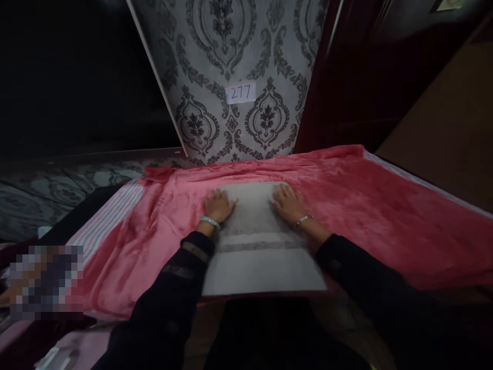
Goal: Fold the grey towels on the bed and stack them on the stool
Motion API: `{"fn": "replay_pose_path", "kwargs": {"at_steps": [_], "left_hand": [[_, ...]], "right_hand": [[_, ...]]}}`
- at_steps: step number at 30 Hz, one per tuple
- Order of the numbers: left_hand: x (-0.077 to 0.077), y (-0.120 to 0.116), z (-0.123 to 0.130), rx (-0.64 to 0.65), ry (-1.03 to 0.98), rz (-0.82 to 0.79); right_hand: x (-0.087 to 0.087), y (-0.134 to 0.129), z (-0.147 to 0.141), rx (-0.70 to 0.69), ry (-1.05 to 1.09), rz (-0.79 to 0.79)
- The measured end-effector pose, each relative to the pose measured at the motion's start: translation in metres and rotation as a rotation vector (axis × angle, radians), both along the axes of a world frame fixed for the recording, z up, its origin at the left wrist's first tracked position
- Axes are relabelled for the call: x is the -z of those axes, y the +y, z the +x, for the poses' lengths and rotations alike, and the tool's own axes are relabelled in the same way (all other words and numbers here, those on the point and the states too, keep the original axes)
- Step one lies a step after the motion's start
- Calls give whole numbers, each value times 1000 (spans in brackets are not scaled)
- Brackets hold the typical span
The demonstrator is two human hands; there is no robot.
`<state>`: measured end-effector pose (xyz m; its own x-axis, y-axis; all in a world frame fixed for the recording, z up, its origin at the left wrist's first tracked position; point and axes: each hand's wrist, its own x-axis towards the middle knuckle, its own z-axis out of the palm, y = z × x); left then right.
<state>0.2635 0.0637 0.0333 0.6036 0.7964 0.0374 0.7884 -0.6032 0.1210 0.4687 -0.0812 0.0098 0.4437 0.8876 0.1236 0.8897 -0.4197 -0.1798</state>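
A pale grey cloth (254,221), which looks like a towel with darker bands across it, lies flat in front of me. Under it is a red plush blanket (358,205). My left hand (219,205) rests at the cloth's far left edge, fingers spread and palm down. At the far right edge lies my right hand (288,204), also flat with its fingers apart. Both hands are slightly blurred. The cloth's near edge reaches the front edge of the blanket.
Striped fabric (111,216) shows beside the blanket at left. Behind stands a patterned wall (231,128) bearing a paper label (241,92) marked 277. A large dark screen (77,77) is at left, a dark red panel (346,92) at right. Pixelation covers an area at lower left.
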Motion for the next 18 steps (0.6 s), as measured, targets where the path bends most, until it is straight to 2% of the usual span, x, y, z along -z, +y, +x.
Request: {"fn": "replay_pose_path", "kwargs": {"at_steps": [3,5,7,9,14,18], "left_hand": [[8,-50,-13,333,-65,93],[18,-76,-19,454,-62,79],[27,-88,-22,444,-44,56],[31,-89,-23,412,-36,59],[32,-78,-33,353,-28,79],[31,-79,-49,278,-5,57]], "right_hand": [[9,-9,-52,-296,-56,15],[16,-11,-74,-382,-61,-22],[21,-11,-82,-396,-56,-49],[22,-13,-76,-370,-54,-63],[22,-33,-36,-169,-32,-103],[33,-58,-4,-51,23,-112]]}}
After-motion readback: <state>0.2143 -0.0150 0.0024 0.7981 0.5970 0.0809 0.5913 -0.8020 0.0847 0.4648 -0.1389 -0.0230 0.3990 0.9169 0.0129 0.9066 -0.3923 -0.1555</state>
